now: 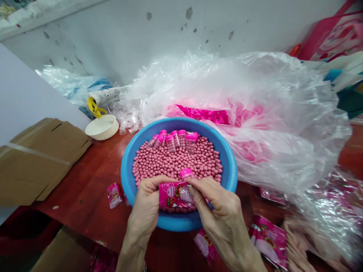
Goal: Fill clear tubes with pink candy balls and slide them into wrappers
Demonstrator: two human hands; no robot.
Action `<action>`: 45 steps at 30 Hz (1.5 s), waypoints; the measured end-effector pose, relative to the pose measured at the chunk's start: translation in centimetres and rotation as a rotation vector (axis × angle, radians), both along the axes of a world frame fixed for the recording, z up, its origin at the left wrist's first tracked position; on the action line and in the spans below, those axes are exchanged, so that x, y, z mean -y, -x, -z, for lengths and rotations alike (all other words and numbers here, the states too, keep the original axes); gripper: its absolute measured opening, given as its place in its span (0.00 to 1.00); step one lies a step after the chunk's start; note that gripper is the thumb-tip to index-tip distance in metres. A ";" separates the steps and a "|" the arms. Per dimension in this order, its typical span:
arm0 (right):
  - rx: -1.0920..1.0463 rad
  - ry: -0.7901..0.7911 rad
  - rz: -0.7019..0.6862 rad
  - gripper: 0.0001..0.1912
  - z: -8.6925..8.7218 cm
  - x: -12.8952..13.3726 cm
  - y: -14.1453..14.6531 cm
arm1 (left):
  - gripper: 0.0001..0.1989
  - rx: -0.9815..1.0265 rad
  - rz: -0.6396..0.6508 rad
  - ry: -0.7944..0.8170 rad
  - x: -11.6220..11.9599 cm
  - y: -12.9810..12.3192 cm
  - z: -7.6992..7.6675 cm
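Over the near part of a blue basin, both hands hold one pink printed packet. The fingers of my left hand are closed on its left end. My right hand pinches the right end, thumb in front. A small container with a pink cap shows just behind the packet, by my right fingertips; its lower part is hidden. Pink round beads fill the basin, and several clear vials with pink caps lie on them at the far side.
Behind and right of the basin spreads a big clear plastic bag with pink caps inside. Flattened cardboard, a white round lid and a yellow tape ring are at the left. More pink packets lie on the red table.
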State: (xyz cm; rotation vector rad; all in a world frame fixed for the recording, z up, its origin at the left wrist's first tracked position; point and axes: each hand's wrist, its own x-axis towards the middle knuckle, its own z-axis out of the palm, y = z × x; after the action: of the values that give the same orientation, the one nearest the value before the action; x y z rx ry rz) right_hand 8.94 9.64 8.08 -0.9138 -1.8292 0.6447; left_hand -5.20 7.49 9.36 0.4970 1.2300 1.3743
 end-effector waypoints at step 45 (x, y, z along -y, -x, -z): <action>0.404 0.123 0.180 0.05 1.4 -2.8 0.3 | 0.07 0.067 -0.142 -0.008 -0.1 0.5 -0.1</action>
State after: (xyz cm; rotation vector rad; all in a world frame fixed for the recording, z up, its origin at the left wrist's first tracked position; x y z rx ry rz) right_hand 8.68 12.49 6.65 -1.3514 -2.0428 0.4870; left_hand -5.73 7.54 9.43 0.3722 1.2243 1.5041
